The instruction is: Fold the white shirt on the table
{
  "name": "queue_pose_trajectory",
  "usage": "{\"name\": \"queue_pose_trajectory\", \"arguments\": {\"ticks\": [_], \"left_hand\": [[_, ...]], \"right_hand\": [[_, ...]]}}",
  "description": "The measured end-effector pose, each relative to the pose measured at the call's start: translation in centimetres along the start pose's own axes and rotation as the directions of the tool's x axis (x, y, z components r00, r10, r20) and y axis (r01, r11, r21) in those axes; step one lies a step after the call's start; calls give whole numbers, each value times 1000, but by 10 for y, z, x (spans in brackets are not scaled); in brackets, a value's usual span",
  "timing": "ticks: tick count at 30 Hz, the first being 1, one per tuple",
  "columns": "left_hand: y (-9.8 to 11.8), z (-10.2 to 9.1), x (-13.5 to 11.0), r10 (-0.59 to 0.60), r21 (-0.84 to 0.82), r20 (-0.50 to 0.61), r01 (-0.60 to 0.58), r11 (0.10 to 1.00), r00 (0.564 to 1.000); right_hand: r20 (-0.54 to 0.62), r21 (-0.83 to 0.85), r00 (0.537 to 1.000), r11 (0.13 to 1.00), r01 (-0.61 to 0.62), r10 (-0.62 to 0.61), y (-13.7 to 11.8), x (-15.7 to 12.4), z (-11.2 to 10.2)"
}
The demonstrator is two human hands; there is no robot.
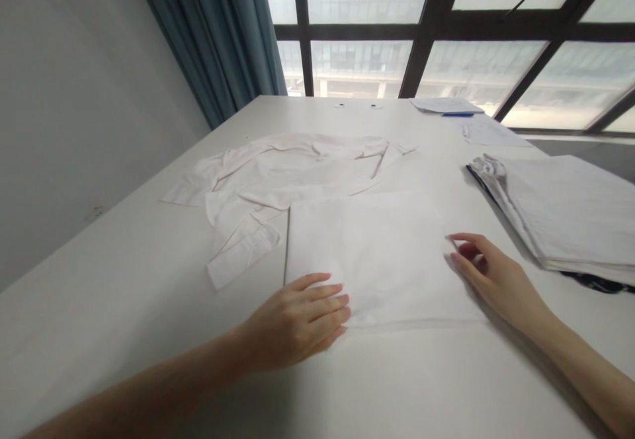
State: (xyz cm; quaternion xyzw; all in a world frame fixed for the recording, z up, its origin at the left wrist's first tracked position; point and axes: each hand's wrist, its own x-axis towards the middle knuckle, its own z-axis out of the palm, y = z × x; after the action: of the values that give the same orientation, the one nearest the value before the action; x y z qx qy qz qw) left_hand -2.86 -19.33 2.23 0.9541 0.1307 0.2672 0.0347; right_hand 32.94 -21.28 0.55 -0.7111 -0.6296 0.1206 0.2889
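A white shirt (297, 174) lies spread and partly folded on a white table (124, 293). A flat white rectangular sheet (367, 247) lies over its lower part. My left hand (297, 320) rests flat on the sheet's near left corner, fingers stretched out together. At the sheet's right edge is my right hand (489, 274), fingers curled and touching the edge. Whether it pinches the edge I cannot make out.
A stack of folded white cloths (570, 214) sits at the right, over something dark. Papers (446, 105) and a blue pen (457, 114) lie at the far edge by the window. A blue curtain (223, 36) hangs at the back left.
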Motion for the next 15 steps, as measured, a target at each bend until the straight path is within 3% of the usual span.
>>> {"name": "queue_pose_trajectory", "arguments": {"ticks": [4, 7, 11, 15], "left_hand": [[-6, -5, -1, -45, -31, 2, 45, 998, 999], [-22, -9, -3, -227, 37, -49, 228, 973, 973], [-46, -9, -9, -526, 223, -61, 525, 821, 848], [-56, -4, -15, -665, 266, -51, 652, 710, 745]], "right_hand": [[-10, 64, 1000, 998, -21, 22, -3, -1, 0], [-25, 127, 999, 991, -31, 34, -1, 0, 0], [-1, 124, 998, 990, -62, 62, 4, 1, -1], [27, 155, 999, 987, -48, 44, 4, 1, -2]]}}
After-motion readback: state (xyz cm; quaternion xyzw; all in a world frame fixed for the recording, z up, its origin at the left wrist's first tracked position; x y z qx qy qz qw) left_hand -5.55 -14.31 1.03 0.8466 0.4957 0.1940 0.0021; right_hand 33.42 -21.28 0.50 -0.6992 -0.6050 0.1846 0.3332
